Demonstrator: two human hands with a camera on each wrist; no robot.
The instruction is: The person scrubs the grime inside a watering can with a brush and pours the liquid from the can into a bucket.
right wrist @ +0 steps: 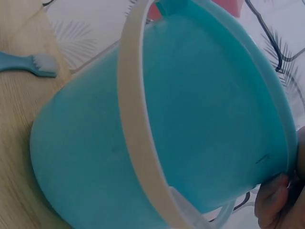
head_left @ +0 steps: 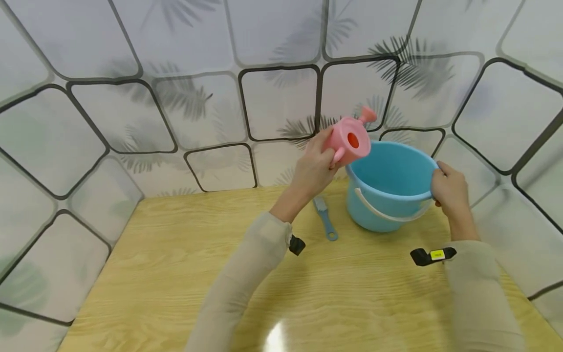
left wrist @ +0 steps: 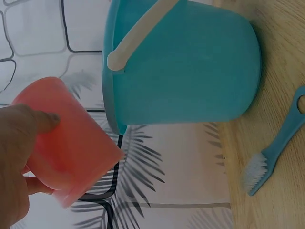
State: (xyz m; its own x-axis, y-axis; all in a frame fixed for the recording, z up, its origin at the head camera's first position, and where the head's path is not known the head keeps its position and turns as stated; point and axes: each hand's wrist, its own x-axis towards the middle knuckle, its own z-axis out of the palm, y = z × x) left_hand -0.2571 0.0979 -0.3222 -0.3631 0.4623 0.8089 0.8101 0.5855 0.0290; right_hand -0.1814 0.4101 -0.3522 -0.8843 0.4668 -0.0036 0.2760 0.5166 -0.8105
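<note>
In the head view my left hand [head_left: 314, 164] grips a pink watering can [head_left: 345, 146], held up beside the left rim of a blue bucket [head_left: 382, 210]. The can's round sprinkler head points up and to the right, and its red-orange opening faces me. The left wrist view shows the thumb pressed along the can's side [left wrist: 81, 143]. My right hand [head_left: 450, 188] grips the bucket's right rim, with fingers curled around it in the right wrist view. A white handle [head_left: 391, 215] hangs down across the bucket's front.
A blue brush [head_left: 326, 220] with white bristles lies on the wooden table [head_left: 198, 274], just left of the bucket. Patterned wall covering [head_left: 281, 102] rises behind the table and along both sides.
</note>
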